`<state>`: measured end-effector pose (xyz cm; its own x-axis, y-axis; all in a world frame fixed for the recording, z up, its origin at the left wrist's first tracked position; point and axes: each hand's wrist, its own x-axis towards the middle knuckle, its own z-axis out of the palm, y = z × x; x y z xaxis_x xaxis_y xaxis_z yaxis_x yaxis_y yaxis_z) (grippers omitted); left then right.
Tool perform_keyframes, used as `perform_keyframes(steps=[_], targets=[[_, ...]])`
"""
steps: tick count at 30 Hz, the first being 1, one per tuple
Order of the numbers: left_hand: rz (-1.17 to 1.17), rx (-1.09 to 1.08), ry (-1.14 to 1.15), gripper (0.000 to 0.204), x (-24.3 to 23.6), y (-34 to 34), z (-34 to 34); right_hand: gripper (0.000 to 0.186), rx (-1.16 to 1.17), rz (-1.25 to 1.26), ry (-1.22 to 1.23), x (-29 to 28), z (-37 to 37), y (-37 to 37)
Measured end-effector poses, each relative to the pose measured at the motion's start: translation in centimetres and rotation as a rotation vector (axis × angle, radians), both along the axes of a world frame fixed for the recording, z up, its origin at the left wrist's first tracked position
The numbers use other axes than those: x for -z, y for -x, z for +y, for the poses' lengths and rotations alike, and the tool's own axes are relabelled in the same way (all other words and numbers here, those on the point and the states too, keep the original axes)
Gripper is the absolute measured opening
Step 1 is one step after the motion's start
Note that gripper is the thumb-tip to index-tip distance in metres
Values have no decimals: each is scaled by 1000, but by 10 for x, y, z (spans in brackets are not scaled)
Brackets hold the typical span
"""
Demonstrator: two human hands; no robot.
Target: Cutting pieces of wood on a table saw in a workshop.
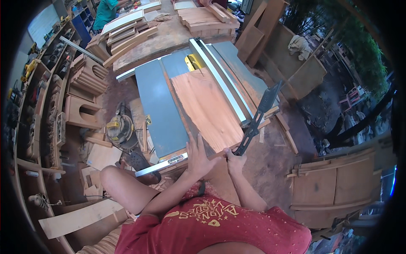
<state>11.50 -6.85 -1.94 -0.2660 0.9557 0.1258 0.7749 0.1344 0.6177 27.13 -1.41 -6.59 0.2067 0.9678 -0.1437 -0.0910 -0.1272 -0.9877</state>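
Note:
A reddish-brown wooden board (pixel 211 110) lies flat on the grey top of a table saw (pixel 158 114), along the saw's silvery rip fence (pixel 224 84). Its far end reaches a yellow part (pixel 193 62) standing at the saw's middle. My right hand (pixel 234 161) is closed round the handle of a black push stick (pixel 256 122), which slants up and away to the right over the board's near right corner. With fingers stretched out, my left hand (pixel 198 157) is at the board's near left corner; whether it presses on the wood I cannot tell.
Behind the saw, a long workbench (pixel 139 55) carries stacked boards (pixel 207 19), and a person in a green shirt (pixel 105 15) stands at its far left. Shelves of tools (pixel 46 84) line the left. A round-bodied machine (pixel 120 129) sits by the saw; wooden panels (pixel 334 186) stand at right.

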Motion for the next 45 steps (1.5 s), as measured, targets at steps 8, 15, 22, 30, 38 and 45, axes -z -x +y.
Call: perform_keyframes(steps=[8, 15, 22, 30, 38, 45], targets=[[-54, -82, -106, 114, 10, 15, 35, 29, -57, -86, -91, -19, 24, 26], [-28, -119, -131, 115, 11, 37, 56, 16, -183, -286, -33, -33, -3, -40], [-6, -133, -106, 117, 19, 61, 80, 41, -445, -831, -246, -148, -29, -150], [-23, -137, -62, 114, 7, 78, 105, 52, -643, -1094, -222, -213, -28, -146], [-19, -128, -98, 113, 10, 104, 123, 57, -695, -1215, -289, -212, 3, -103], [-35, -96, -116, 111, 13, 127, 145, 55, -679, -1206, -338, -215, 24, -77]])
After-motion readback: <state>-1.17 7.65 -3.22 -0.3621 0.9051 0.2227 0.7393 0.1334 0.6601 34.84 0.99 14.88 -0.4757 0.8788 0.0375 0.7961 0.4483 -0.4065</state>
